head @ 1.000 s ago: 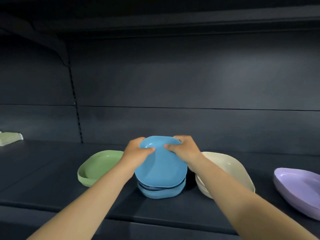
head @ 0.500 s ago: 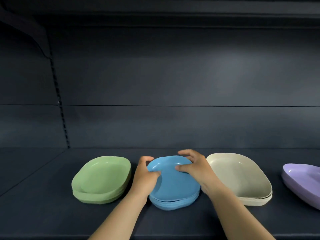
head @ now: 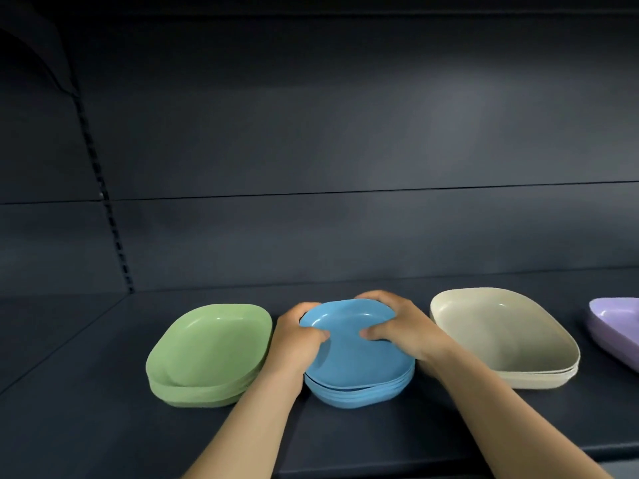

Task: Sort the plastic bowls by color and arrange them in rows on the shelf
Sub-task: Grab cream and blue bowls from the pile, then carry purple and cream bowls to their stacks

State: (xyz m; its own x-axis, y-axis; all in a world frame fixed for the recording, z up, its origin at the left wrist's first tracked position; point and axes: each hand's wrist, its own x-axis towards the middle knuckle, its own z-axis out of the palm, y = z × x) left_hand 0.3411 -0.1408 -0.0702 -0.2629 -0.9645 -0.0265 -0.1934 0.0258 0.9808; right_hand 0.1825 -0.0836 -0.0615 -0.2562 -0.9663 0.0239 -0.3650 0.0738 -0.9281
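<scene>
Hands grip the top light-blue plastic bowl (head: 356, 344) of a blue stack on the dark shelf (head: 103, 426), the left hand (head: 297, 337) and right hand (head: 401, 326) each curled over its rim, thumbs inside. The stack sits between green (head: 211, 350) and cream (head: 501, 337) stacks, with a lilac bowl (head: 615, 323) at far right. Seating this bowl appears to be the step in hand; next, squaring it and letting go.

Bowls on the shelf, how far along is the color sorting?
Done: green stack, cream stack and a purple bowl sit side by side on the shelf. In hand: left hand and right hand grip the top bowl of the blue stack. Left: letting go; anything unsorted is out of view.
</scene>
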